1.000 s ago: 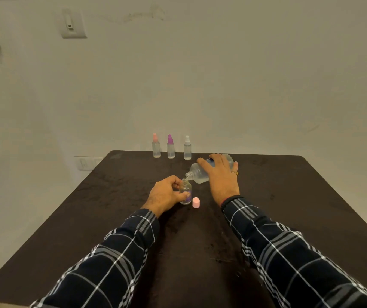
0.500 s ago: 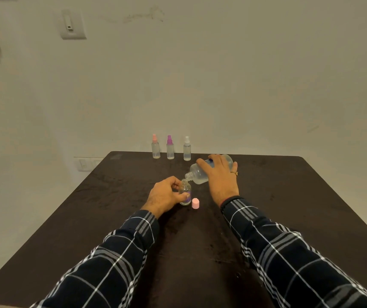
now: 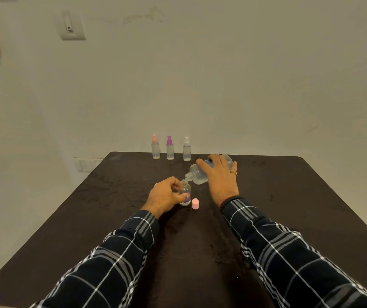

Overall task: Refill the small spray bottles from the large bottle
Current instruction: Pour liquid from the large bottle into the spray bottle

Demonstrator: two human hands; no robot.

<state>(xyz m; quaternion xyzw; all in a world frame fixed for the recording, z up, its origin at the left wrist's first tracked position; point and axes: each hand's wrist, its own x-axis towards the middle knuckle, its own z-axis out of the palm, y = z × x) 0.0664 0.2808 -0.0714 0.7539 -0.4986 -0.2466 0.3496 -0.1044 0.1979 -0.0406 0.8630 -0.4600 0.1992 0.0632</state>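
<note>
My left hand (image 3: 163,196) grips a small clear bottle (image 3: 185,192) with a purple label, standing upright and uncapped on the dark table (image 3: 289,218). My right hand (image 3: 221,176) holds the large clear bottle (image 3: 198,173) tipped on its side, its open neck right over the small bottle's mouth. A pink cap (image 3: 195,203) stands on the table just right of the small bottle. Three small spray bottles stand in a row at the table's far edge: an orange-topped one (image 3: 155,146), a purple-topped one (image 3: 169,148) and a white-topped one (image 3: 186,149).
The table's far edge meets a plain wall. A wall socket (image 3: 84,165) sits low at the left, and a switch plate (image 3: 72,25) is high on the wall.
Both hands and the two bottles hold almost the same pose across the frames; the large bottle stays tipped over the small one.
</note>
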